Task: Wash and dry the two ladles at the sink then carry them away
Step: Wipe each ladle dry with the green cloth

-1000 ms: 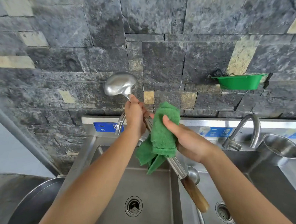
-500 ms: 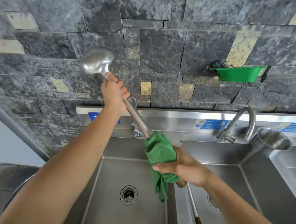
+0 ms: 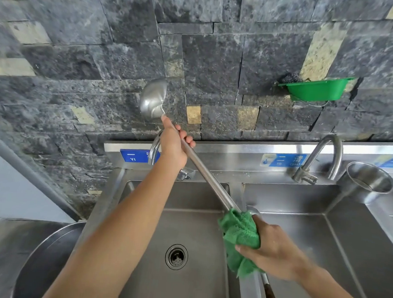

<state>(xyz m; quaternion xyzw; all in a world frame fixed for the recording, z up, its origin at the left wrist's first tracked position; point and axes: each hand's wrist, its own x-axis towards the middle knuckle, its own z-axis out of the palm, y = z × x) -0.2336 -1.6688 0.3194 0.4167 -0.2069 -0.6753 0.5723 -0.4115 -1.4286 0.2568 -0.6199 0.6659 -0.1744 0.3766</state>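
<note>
My left grip (image 3: 173,142) curls round the long steel ladle (image 3: 203,170) below its bowl, aslant over the stainless sink basin (image 3: 200,292). My right grip (image 3: 274,250) squeezes the green terry cloth (image 3: 239,229) round the shaft. I'd wipe full-length, twisting.

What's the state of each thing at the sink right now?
Ladle: raised, tilted, bowl up by the wall.
Left hand: grips the shaft below the bowl.
Right hand: grips the green cloth.
Green cloth: wrapped round the ladle's lower shaft.
Second ladle: lies by the basin divider, in no hand.
Right faucet: no water running.
Left basin: no standing water.
Steel cup: upright.
</note>
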